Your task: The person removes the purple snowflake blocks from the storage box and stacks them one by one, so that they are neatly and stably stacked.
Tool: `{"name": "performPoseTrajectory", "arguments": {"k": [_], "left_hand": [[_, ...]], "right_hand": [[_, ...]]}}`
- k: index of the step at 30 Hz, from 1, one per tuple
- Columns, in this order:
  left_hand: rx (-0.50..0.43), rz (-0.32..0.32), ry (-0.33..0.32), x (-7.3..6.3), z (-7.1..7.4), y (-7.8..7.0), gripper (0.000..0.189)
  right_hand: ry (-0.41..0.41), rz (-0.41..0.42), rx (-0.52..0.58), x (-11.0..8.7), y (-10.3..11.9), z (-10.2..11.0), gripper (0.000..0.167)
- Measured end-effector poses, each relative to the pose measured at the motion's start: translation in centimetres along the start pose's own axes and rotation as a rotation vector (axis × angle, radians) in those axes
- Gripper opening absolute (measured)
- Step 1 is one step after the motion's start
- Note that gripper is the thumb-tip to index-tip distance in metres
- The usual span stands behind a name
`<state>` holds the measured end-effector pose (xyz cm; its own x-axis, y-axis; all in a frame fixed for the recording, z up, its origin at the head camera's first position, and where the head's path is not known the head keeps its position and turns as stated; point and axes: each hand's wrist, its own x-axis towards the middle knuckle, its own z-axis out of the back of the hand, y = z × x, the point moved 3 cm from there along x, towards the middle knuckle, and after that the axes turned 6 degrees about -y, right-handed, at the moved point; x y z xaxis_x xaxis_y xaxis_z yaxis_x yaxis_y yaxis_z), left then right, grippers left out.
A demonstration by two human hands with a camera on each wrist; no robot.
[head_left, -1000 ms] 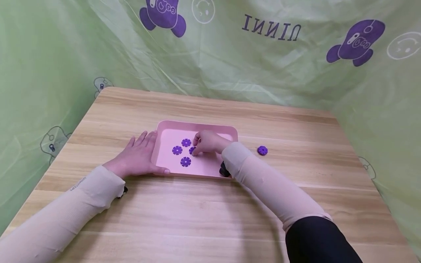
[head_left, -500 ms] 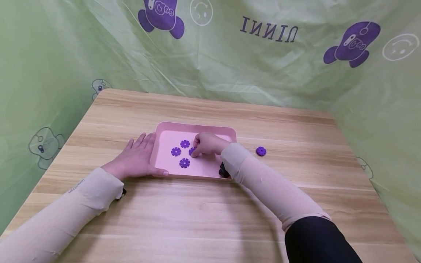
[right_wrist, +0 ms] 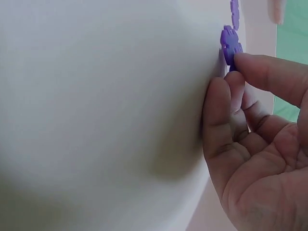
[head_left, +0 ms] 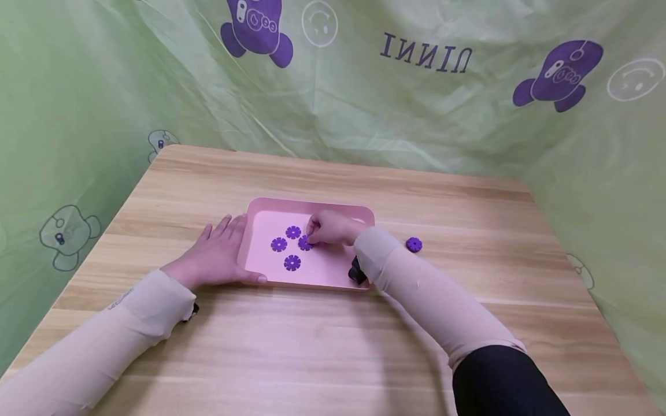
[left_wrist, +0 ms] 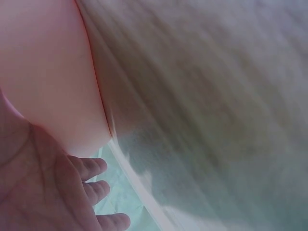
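A pink tray (head_left: 333, 275) lies on the table with several purple notched snowflake discs in it. The left hand (head_left: 214, 257) rests against the tray's left end, fingers extended and thumb along the near rim; the left wrist view shows its palm (left_wrist: 38, 187) beside the tray wall. Inside the tray, the right hand (head_left: 333, 227) pinches a purple disc (head_left: 303, 245) between thumb and fingertips. Close up in the right wrist view, that notched disc (right_wrist: 230, 45) stands tilted at the fingertips. Other discs (head_left: 278, 244) lie flat to the left of it.
Another purple disc (head_left: 414, 244), perhaps a small stack, sits on the wooden table (head_left: 312, 352) to the right of the tray. A green printed curtain (head_left: 364, 115) hangs behind the table and at both sides.
The right fingertips have shifted slightly right, and more of the pinched disc shows. The left hand stays at the tray's left end. The head view has tilted a little upward.
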<state>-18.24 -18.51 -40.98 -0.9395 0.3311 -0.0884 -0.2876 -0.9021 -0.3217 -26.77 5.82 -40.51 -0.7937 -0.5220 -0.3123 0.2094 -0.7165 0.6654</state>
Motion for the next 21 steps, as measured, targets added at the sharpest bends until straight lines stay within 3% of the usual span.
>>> {"name": "performPoseTrajectory", "arguments": {"k": [8,21], "left_hand": [[0.006,-0.006,0.002,-0.2,-0.1,-0.1,0.15],[0.001,0.001,0.0,-0.1,0.1,-0.1,0.147]], "right_hand": [[0.064,0.021,0.165,-0.7,-0.8,0.1,0.009],[0.009,-0.04,0.302,-2.2,-1.5,2.1,0.005]]}}
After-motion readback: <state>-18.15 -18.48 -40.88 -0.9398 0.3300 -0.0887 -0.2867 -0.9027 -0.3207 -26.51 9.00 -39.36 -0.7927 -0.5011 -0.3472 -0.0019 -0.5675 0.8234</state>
